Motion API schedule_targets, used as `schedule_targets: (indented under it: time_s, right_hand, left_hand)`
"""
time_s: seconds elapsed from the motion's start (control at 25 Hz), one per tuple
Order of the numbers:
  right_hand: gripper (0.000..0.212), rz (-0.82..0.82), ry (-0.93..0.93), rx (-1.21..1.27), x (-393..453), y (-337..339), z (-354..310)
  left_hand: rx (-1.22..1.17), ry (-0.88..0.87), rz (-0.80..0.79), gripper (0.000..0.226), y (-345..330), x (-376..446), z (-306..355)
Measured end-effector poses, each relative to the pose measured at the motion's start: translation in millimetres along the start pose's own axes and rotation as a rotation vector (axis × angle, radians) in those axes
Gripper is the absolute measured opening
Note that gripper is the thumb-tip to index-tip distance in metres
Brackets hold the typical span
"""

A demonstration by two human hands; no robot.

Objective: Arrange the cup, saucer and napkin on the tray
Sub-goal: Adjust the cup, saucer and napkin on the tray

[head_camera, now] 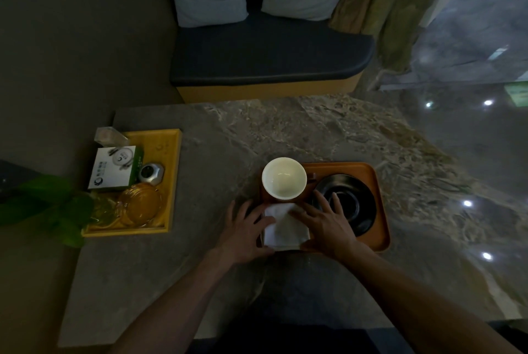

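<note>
Both hands lay flat on the white napkin (285, 228) at the near-left end of the orange tray (381, 205): left hand (245, 232) open, fingers spread over the napkin's 9 o'clock edge, right hand (323, 222) open, palm down on its 3 o'clock edge, neither clenched nor gripping anything (pressing, not pinching, as far as the dim frame showed). Step in hand looked like smoothing and squaring the napkin; to do it well I'd keep the palms light, slide outward from the centre so the fold stays crisp, line the edges up with the tray rim, and keep the right fingertips clear of the saucer. The white cup (284, 178) stood upright and empty at the napkin's 12 o'clock, on the tray's left end. The black saucer (354, 205) sat at the napkin's 2 o'clock, bare, cup not yet on it, so the task seemed roughly half done. At the tray's 9 o'clock, well apart on the stone table (214, 139), a yellow tray (174, 182) held 1 white-green box (114, 169), 1 silver object (151, 173) and amber glassware (140, 206); contents unclear.
</note>
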State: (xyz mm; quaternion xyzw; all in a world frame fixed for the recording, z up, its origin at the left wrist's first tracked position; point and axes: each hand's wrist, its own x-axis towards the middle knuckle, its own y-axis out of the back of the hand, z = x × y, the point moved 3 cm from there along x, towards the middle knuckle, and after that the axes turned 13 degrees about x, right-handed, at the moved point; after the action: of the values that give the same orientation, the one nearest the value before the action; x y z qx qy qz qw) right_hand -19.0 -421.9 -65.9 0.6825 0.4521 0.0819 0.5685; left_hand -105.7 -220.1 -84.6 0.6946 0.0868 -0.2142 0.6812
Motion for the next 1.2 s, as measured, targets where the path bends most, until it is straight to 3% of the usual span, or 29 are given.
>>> schedule_targets:
  time_s: [1.2]
  right_hand:
    - [0.093, -0.058, 0.012, 0.006, -2.2, -9.3, 9.3]
  left_hand:
    - [0.056, 0.000, -0.043, 0.078, -4.1, -2.5, 7.5]
